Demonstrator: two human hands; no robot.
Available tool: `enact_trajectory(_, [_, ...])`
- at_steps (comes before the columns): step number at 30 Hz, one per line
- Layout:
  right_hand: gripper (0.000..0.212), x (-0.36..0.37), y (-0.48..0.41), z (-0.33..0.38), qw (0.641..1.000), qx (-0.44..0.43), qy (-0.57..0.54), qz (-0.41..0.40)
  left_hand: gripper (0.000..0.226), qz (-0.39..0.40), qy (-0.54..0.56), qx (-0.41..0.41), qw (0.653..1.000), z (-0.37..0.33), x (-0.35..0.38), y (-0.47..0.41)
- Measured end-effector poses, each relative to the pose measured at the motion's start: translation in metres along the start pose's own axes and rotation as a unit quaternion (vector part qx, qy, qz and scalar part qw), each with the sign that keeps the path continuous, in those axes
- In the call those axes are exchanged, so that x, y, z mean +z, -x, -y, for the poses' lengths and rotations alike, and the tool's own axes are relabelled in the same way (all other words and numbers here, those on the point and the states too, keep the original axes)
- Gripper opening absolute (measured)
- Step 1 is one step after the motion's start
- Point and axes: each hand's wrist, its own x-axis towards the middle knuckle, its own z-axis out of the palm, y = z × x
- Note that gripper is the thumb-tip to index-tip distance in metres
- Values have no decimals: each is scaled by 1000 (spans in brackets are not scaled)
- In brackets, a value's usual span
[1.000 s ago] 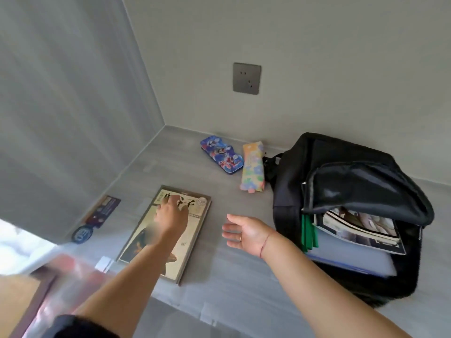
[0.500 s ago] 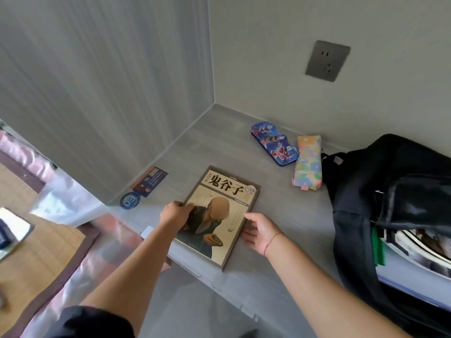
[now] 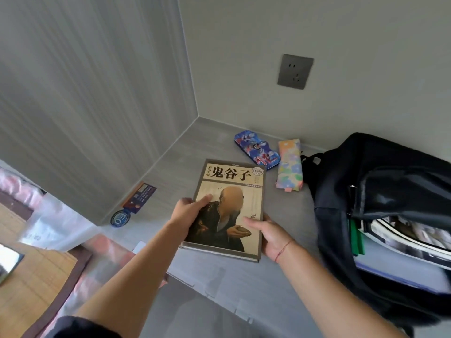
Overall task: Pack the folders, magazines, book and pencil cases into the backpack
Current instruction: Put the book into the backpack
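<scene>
Two bare hands hold one book, near edge of the grey desk (image 3: 214, 286).

Left hand (image 3: 186, 212): closed on the book's left edge, thumb laid across the cover, fingers hidden underneath.
Right hand (image 3: 269, 234): closed on the book's lower right corner, thumb on the cover, fingers behind; a thin red string circles the wrist.
Book (image 3: 229, 208): hardcover, tan and brown, large black Chinese title across the top, picture of a seated robed figure below. Its near end is raised off the desk and tilted toward the camera; whether the far end touches the surface cannot be told.

Backpack (image 3: 346, 215): black, at right, lying on the desk with its main compartment gaping open. Inside, magazines (image 3: 410, 236) stacked over pale folders (image 3: 390, 267), with a green strip (image 3: 356, 240) at the opening's left edge.

Label (image 3: 140, 197) and round blue sticker (image 3: 120, 217): at left, along the side wall.

Floral pencil case (image 3: 289, 164): pastel fabric, flat on the desk beyond the book, just left of the backpack.
Blue pencil case (image 3: 256, 148): printed figures, beside the floral one, toward the corner.

Wall socket (image 3: 294, 71): dark grey plate on the back wall.
</scene>
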Motion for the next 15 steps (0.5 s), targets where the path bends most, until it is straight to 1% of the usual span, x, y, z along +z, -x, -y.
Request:
enact_trajectory(4, [40, -42, 32, 46, 993, -115, 25, -16, 50, 23, 64, 39, 997, -41, 48, 29])
enact_trajectory(6, [40, -69, 51, 62, 987, -153, 42, -36, 52, 41, 71, 53, 995, -56, 78, 42])
enact_trajectory(8, [41, -106, 77, 72, 984, -167, 39, -54, 54, 80, 57, 62, 993, -70, 113, 57])
enact_trajectory(10, [45, -144, 98, 70, 985, -157, 26, -70, 52, 118, 29, 71, 990, -83, 145, 70])
enact_trajectory(11, [47, -166, 110, 65, 984, -154, 23, -84, 50, 125, 12, 89, 988, -88, 162, 77])
enact_trajectory(12, [46, -186, 128, 60, 983, -152, 22, -101, 49, 114, -17, 128, 985, -93, 183, 84])
enact_trajectory(13, [42, -201, 140, 53, 983, -147, 26, -111, 49, 83, -63, 185, 977, -97, 198, 86])
enact_trajectory(14, [39, -214, 152, 45, 983, -136, 33, -119, 51, 46, -132, 257, 956, -99, 212, 88])
enact_trajectory(15, [39, -232, 168, 35, 983, -129, 40, -128, 56, 21, -208, 333, 920, -101, 234, 94])
